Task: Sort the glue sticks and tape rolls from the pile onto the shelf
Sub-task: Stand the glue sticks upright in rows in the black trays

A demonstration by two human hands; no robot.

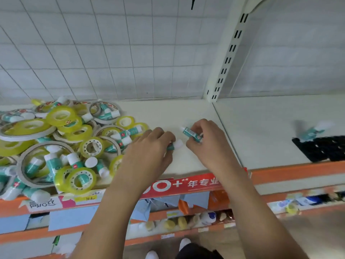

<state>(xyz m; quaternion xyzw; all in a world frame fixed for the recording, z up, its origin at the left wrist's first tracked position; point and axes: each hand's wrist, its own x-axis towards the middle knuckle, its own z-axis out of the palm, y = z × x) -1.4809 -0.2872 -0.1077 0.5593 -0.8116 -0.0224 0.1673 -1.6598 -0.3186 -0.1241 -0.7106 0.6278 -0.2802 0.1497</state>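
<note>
The pile (61,146) sprawls to the front lip of the shelf (261,128). A yellow tape roll (80,181) and a few loose sticks (37,195) at the pile's front sit right on that edge. As I judge it, tugging anything from under the heap could nudge them off, since rings and cylinders roll freely. Just right of the pile, the left hand (149,152) curls its fingers round a glue stick (176,144) with only the white cap showing; so shallow a hold might let it slip. Further right of the pile, the right hand (207,144) pinches a second glue stick (192,134) between thumb and fingertips, tilted; laid on its side it may roll away. Well right of the pile, another glue stick (315,129) lies blurred beside a black gridded mat (324,148). The rolls are flat rings, either glossy translucent yellow-green or thin cream hoops. The sticks are short, smooth plastic cylinders with teal labels and white caps. The shelf is a smooth pale board with an orange front.
</note>
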